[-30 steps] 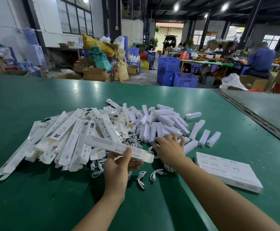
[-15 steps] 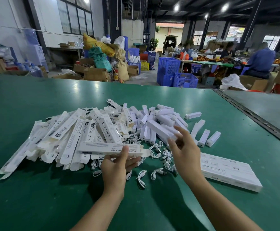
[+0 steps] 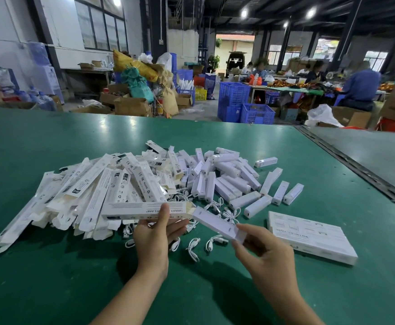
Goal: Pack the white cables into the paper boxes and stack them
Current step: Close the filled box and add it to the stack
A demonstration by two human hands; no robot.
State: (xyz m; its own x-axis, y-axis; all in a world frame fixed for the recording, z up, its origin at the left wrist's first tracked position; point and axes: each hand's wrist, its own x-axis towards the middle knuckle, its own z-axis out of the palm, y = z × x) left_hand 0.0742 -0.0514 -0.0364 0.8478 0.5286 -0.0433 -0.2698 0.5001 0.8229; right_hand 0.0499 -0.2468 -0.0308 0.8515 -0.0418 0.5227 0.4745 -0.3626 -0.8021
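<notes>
Centre frame: the left hand [image 3: 153, 238] grips a long white paper box [image 3: 133, 211], thumb on top. The right hand [image 3: 264, 252] pinches a white rectangular plastic bar [image 3: 215, 222], its far end at the box mouth. Coiled white cables [image 3: 193, 246] lie loose on the green tabletop [image 3: 51, 277] between the hands.

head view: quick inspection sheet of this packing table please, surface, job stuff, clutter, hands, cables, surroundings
surface: green table, with a seam running along its right side.
job's things: heap of paper boxes at left; heap of white bars in the middle; flat block of packed boxes at right.
clutter: nothing seen.
grippers: left hand holds one open box, thumb on top; right hand pinches a white bar, its far end at the box's mouth.
cables: coiled white cables lie loose between the heaps and the hands.
surroundings: blue crates, cardboard cartons, seated people beyond.
</notes>
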